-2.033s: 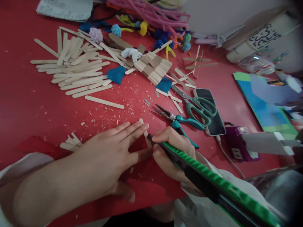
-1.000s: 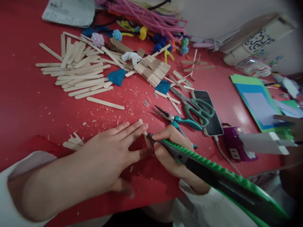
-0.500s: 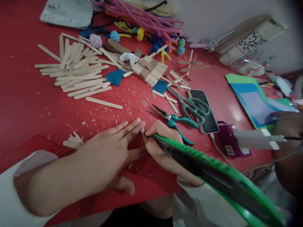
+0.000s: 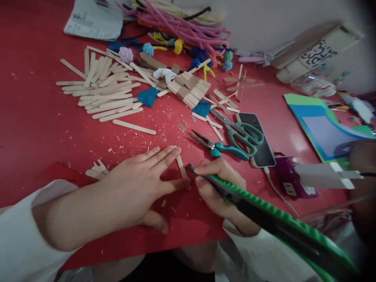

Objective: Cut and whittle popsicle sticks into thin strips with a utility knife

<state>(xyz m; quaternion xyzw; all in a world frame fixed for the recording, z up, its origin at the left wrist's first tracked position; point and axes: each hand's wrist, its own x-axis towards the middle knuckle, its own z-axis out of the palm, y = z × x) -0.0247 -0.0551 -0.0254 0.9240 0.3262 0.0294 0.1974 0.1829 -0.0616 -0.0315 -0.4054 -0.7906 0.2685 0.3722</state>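
My right hand (image 4: pixel 220 188) is closed around a green and black utility knife (image 4: pixel 264 219). The knife's short blade tip points left, close beside a thin wooden craft stick (image 4: pixel 181 166) on the red table. Flat on the table, my left hand (image 4: pixel 141 178) has its fingers stretched out; the middle fingertips press the stick's far end and the index finger its near end. Just beyond my right hand lie teal-handled pliers (image 4: pixel 216 147) with parted jaws. Short cut stick pieces (image 4: pixel 96 170) sit behind my left wrist.
A pile of craft sticks (image 4: pixel 102 94) spreads at the back left, beside a taped stick panel (image 4: pixel 188 89). Green scissors (image 4: pixel 243 135) overlap a phone (image 4: pixel 263 154). Nearby are a purple plug adapter (image 4: pixel 289 176), pink pipe cleaners (image 4: pixel 182 21) and wood shavings.
My right hand and the knife have moved right, away from my left fingertips, uncovering the craft stick. The view has shifted slightly; my left hand stays flat.
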